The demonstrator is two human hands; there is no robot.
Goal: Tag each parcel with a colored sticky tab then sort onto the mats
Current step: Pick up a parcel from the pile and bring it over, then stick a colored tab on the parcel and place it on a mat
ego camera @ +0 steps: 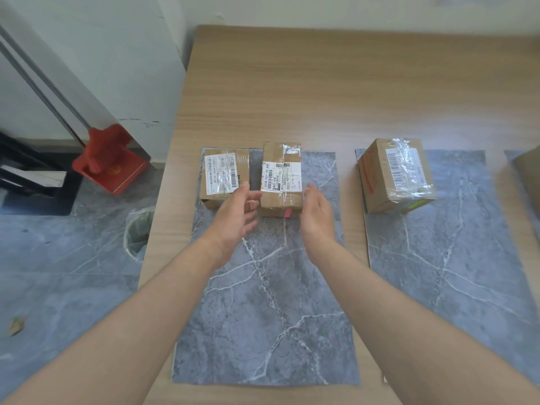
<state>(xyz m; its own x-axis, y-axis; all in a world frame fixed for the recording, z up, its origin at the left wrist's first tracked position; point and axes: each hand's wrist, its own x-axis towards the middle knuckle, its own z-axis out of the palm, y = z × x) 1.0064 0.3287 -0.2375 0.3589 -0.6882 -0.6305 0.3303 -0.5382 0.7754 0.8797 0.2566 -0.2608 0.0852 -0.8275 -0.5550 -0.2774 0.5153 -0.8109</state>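
Head view: left hand [233, 217] and right hand [317, 217], grips loose, flank taped cardboard parcel [280, 173].

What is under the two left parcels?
A grey marbled mat, on the wooden table, lies under the left parcel and the pink-tabbed parcel. The mat directly beneath them is hidden.

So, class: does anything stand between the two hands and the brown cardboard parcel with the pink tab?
Nothing visible. The left hand and right hand flank that pink-tabbed brown cardboard parcel; the other taped cardboard parcel sits to its left, not between.
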